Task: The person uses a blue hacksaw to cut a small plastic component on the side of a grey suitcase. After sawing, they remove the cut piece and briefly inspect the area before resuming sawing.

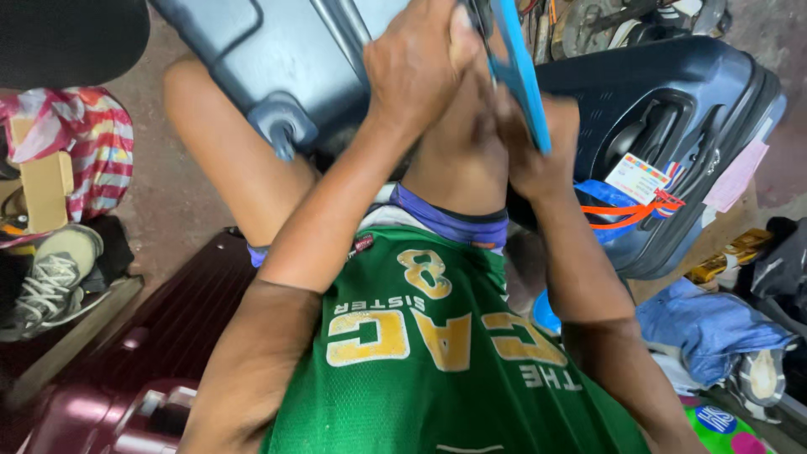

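A flat bright-blue tool is standing nearly on edge at the top of the view, slanting down from the upper frame edge, and both hands are meeting around it above the person's raised knee. The right hand is sitting just below and behind the blue piece, its fingers curled closed against its lower end. The left hand is lying just to the left, closed in a grip with its knuckles up, pressing at the edge of a grey-blue suitcase that is resting across the person's legs; what its fingers are clasping is hidden. A dark navy suitcase with a tag and orange strap is standing to the right, a maroon suitcase is lying at lower left, and a grey sneaker is sitting by the left edge.
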